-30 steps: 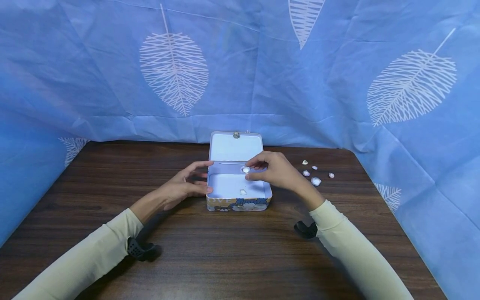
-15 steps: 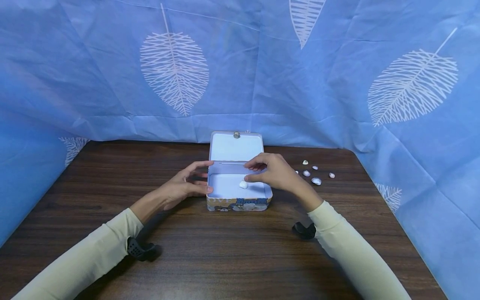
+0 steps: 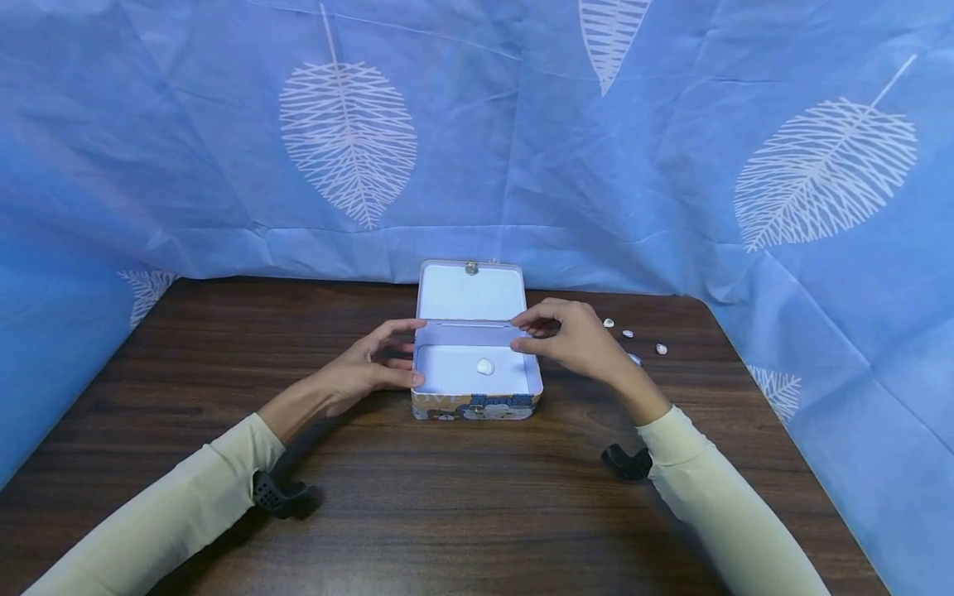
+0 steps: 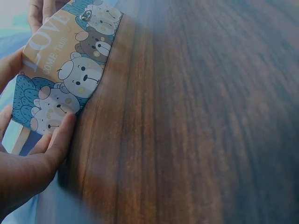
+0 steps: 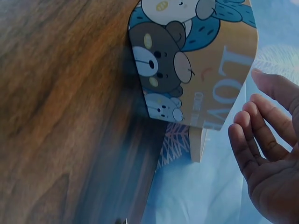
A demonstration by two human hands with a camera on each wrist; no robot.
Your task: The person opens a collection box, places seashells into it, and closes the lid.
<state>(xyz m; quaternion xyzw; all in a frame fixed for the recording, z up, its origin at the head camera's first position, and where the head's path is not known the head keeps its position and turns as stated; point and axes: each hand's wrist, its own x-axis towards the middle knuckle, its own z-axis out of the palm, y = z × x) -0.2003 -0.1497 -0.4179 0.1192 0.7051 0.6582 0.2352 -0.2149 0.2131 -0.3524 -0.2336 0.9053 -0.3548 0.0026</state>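
A tin box (image 3: 477,407) printed with cartoon bears stands on the table, its pale lid (image 3: 471,294) raised at the back. On the box's floor lies one small white seashell (image 3: 485,366). My left hand (image 3: 361,368) holds the box's left end, thumb near the front corner and fingers spread toward the back. Over the right rim is my right hand (image 3: 577,338), thumb and fingers apart with nothing between them. The right wrist view has this right hand (image 5: 271,140) beside the box's printed panel (image 5: 201,65), fingers loosely bent.
Several small seashells (image 3: 661,349) lie on the dark wooden table (image 3: 447,505) to the right of the box, some partly hidden behind the right hand. A blue leaf-patterned cloth (image 3: 477,165) hangs along the table's far edge and sides.
The seashell that was at the right fingertips now lies on the box floor. My right hand has let go of it and moved right to the rim; my left hand has stayed put.
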